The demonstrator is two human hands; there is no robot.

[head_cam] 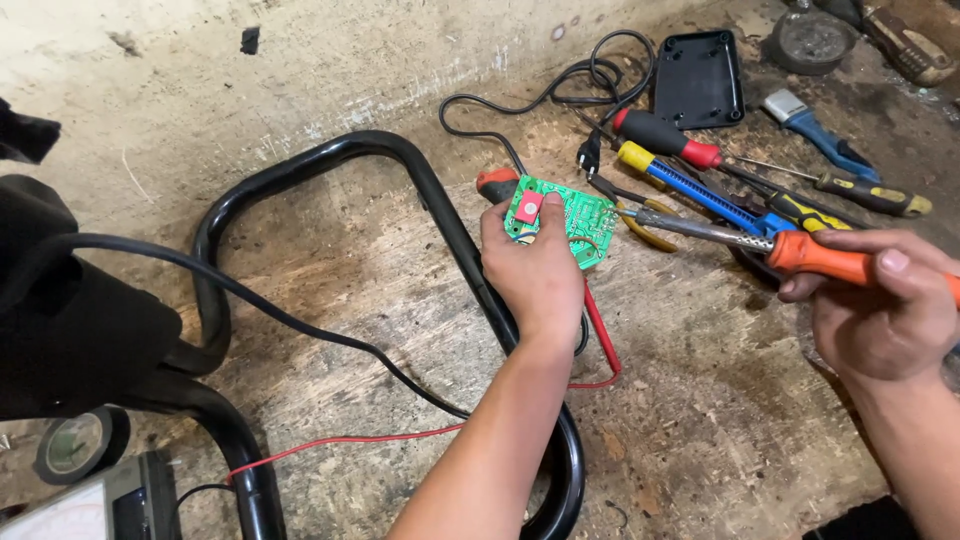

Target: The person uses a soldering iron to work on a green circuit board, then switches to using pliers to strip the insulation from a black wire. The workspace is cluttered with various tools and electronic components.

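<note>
Your left hand grips the green circuit board at centre frame, tilted up off the tabletop so its face meets the tip. Your right hand closes around the orange-handled soldering iron, aimed at the board's right edge.

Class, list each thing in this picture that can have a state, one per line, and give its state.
left hand: closed on the green circuit board
green circuit board: held up off the bench, tilted
right hand: closed on the soldering iron's handle
soldering iron: held level, tip at the board's edge
power plug: unplugged, lying on the bench
black plastic cover: off, lying hollow side up
red screwdriver: lying unused
tape roll: lying flat
</note>
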